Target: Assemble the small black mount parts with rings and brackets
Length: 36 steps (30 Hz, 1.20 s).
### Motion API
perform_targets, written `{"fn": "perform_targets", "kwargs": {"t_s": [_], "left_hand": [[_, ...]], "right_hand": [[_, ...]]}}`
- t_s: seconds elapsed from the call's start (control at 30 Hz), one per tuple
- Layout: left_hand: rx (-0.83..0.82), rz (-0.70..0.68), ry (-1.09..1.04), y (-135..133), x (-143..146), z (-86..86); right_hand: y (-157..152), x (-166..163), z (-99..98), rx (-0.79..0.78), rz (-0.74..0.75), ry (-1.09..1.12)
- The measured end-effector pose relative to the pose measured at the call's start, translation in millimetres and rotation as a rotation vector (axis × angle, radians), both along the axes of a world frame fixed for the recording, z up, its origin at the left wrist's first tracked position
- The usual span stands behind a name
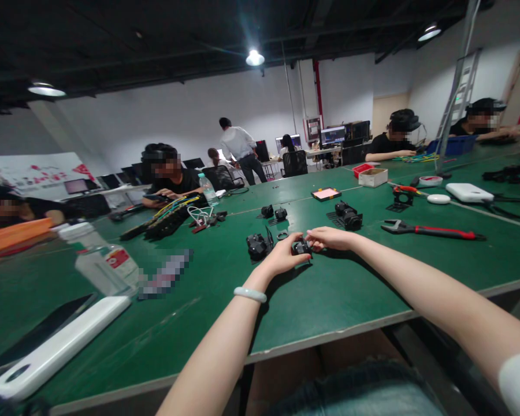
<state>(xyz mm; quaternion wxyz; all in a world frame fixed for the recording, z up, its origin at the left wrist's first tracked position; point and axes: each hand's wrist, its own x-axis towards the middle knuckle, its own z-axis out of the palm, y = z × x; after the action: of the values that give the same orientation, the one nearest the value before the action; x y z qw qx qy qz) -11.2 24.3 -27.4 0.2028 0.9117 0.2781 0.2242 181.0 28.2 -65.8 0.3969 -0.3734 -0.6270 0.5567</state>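
My left hand (283,257) and my right hand (331,238) meet over the green table (329,294), both closed on a small black part (302,248) held between their fingertips. A pale bangle (250,294) circles my left wrist. Just left of my hands lies another black part (257,245) with a small ring (282,235) beside it. Two more black parts (274,212) lie farther back, and a larger black assembly (349,215) sits to the right.
A red-handled wrench (433,231) lies right of my hands. A water bottle (99,257) and a white power bank (56,346) sit near left. Beyond are a red-rimmed tray (326,193), a small box (373,177), a white box (468,192) and cables (169,216). Several people sit around the table.
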Motion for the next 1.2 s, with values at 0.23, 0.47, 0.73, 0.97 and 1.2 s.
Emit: {"fn": "perform_targets", "kwargs": {"t_s": [0.23,0.47,0.73,0.97,1.2], "left_hand": [[0.01,0.015,0.0,0.9,-0.4,-0.5],[0.021,0.002,0.003,1.4,-1.6,-0.2],[0.027,0.001,0.005,2.6,-2.2,-1.3],[0.01,-0.001,0.002,3.4,-1.8,-2.3],[0.007,0.0,-0.009,4.5,-2.2,-2.8]], "right_hand": [[-6.8,7.0,7.6,0.025,0.086,-0.08],[-6.3,7.0,6.8,0.096,0.082,-0.152],[-6.8,7.6,7.2,0.115,0.085,-0.176],[-7.9,7.1,7.0,0.11,0.083,-0.164],[-10.6,5.5,10.0,0.075,0.069,-0.168]]}}
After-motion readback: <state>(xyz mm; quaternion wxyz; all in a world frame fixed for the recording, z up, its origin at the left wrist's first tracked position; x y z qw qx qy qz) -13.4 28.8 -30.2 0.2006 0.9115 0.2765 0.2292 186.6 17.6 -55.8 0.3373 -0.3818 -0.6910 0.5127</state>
